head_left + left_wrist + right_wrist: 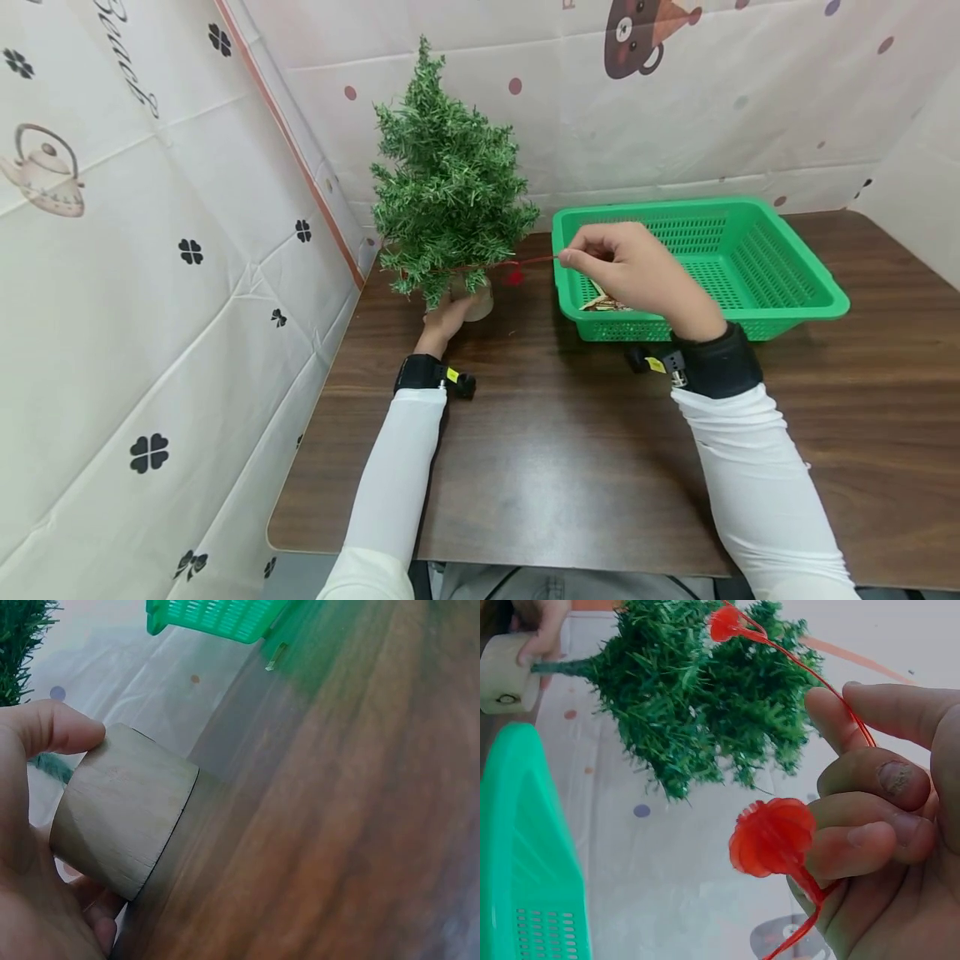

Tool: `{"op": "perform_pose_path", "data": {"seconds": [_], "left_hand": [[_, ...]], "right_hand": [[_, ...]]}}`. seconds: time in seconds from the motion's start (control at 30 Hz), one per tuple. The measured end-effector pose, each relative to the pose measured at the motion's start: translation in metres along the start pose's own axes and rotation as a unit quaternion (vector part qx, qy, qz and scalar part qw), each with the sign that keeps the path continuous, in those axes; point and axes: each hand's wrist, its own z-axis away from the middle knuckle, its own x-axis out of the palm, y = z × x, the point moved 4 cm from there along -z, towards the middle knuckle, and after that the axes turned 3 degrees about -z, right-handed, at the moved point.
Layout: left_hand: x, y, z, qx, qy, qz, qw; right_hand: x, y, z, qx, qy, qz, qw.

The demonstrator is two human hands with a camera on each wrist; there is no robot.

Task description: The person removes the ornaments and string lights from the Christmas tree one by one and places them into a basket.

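L hand (447,320) grips the round wooden base (120,817) of a small green tree (448,187), thumb on the upper edge and fingers curled under it; base sits on the desk (570,450) near the back-left corner, tree upright. In the L wrist view the thumb tip presses the base's rim and the palm wraps its near side.

R hand (633,271) is up above the desk, just in front of the green basket (795,287), w/ fingers curled and pinching a thin red string (536,261). String runs left from the fingertips toward the tree's lower branches, where a small red bead (513,277) hangs just beside the foliage, at about base height. R wrist view shows more: the string passes between thumb and forefinger, a second red piece, disc-shaped (772,836), sits against the middle fingers, and the far red end (724,622) lies against the tree's needles. Can't tell whether the string is hooked on a branch or only touching it.

Hands are well apart: L at the tree's foot, R to the right of the tree, the string bridging the gap. Basket stands to the tree's right, w/ a pale brownish item (603,302) in its near-left corner, partly hidden by the R hand. Patterned cloth walls (150,275) enclose the desk at left and back.
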Motion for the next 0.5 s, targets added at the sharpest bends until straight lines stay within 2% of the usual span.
{"op": "perform_pose_path", "data": {"seconds": [0.1,0.23,0.3,0.4,0.5], "left_hand": [[0.002,0.001,0.001,-0.006,-0.024,-0.008,0.9997],[0.003,0.0,0.003,-0.022,-0.034,0.03,0.9987],[0.003,-0.001,0.006,-0.044,-0.016,0.064,0.9968],[0.002,-0.003,0.01,-0.064,0.018,0.089,0.9938],[0.002,-0.004,0.013,-0.053,0.046,0.104,0.9921]], "right_hand": [[-0.007,0.0,0.003,0.001,0.013,0.002,1.0],[-0.014,0.001,0.006,0.014,0.021,-0.005,1.0],[-0.016,0.001,0.008,0.023,0.022,-0.008,0.999],[-0.019,0.001,0.009,0.032,0.021,-0.008,0.999],[-0.023,0.002,0.011,0.044,0.017,-0.012,0.999]]}}
